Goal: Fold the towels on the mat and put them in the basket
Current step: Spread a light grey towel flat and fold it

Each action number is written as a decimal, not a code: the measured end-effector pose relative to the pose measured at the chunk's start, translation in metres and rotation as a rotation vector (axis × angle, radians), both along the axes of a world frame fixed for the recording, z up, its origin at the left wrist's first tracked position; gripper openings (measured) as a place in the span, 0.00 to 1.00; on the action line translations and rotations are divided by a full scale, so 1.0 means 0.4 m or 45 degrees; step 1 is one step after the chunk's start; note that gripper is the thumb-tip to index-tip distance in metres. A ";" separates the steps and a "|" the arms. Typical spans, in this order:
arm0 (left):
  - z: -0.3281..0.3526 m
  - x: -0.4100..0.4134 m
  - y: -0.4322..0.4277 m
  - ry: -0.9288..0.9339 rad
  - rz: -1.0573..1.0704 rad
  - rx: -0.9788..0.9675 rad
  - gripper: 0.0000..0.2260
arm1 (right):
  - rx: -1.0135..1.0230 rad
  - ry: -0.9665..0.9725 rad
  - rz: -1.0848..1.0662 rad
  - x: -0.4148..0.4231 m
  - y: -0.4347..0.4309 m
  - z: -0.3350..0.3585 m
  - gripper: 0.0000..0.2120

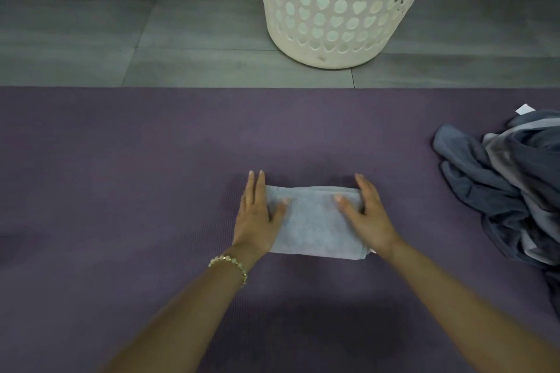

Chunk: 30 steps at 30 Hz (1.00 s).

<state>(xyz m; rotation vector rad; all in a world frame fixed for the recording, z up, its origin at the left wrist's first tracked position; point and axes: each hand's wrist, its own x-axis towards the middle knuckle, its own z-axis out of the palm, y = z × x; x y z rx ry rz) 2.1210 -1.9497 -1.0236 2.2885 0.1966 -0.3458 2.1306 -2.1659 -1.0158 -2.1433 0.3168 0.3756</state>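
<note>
Brackets the folded pale towel (315, 221) between left hand (257, 215) and right hand (368, 218), fingers straight and together along its ends, thumbs on top. Sits midway on the purple mat (121, 160) (unfolded grey towels (509, 185) heaped at right), white basket (339, 9) beyond on the tiled floor (151, 39).

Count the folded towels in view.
1: the light grey towel lies on the mat between the left hand and right hand. The dark heap at the mat's right edge is unfolded; the basket may hide others.
</note>
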 end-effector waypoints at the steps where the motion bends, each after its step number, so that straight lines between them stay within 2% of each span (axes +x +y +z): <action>1: 0.004 -0.007 0.017 -0.006 0.090 -0.040 0.34 | 0.096 0.012 -0.139 -0.005 -0.010 0.011 0.37; 2: 0.004 -0.016 0.037 0.015 0.188 -0.082 0.34 | 0.153 0.029 -0.232 -0.013 -0.025 0.014 0.38; 4: 0.005 -0.025 0.073 0.138 0.300 -0.220 0.38 | 0.145 0.125 -0.219 -0.028 -0.054 0.022 0.39; 6: 0.007 -0.026 0.094 0.344 0.213 -0.280 0.40 | 0.107 0.325 -0.127 -0.043 -0.063 0.048 0.32; 8: 0.006 -0.023 0.106 0.527 0.129 -0.246 0.35 | 0.099 0.513 -0.089 -0.054 -0.066 0.058 0.25; 9: 0.009 -0.020 0.109 0.577 0.105 -0.234 0.36 | 0.101 0.572 -0.074 -0.058 -0.064 0.064 0.24; 11: 0.010 -0.012 0.109 0.627 0.081 -0.221 0.47 | 0.138 0.639 -0.076 -0.059 -0.052 0.076 0.23; 12: 0.011 -0.008 0.107 0.638 0.085 -0.217 0.50 | 0.156 0.656 -0.089 -0.058 -0.044 0.079 0.23; 14: 0.028 0.001 0.090 0.659 0.125 -0.263 0.40 | 0.183 0.695 -0.140 -0.054 -0.033 0.082 0.25; 16: 0.048 0.013 0.072 0.712 0.257 -0.459 0.29 | 0.279 0.747 -0.231 -0.050 -0.027 0.087 0.25; 19: 0.075 0.027 0.064 0.772 0.400 -0.846 0.23 | 0.511 0.792 -0.350 -0.043 -0.025 0.093 0.25; 22: 0.084 0.028 0.087 0.739 0.435 -1.019 0.17 | 0.683 0.760 -0.332 -0.031 -0.010 0.100 0.23; 25: 0.097 0.036 0.127 0.669 0.447 -1.066 0.15 | 0.869 0.716 -0.327 -0.005 0.025 0.107 0.20; 30: 0.113 0.110 0.247 0.489 0.458 -0.965 0.19 | 0.983 0.578 -0.325 0.102 0.148 0.112 0.15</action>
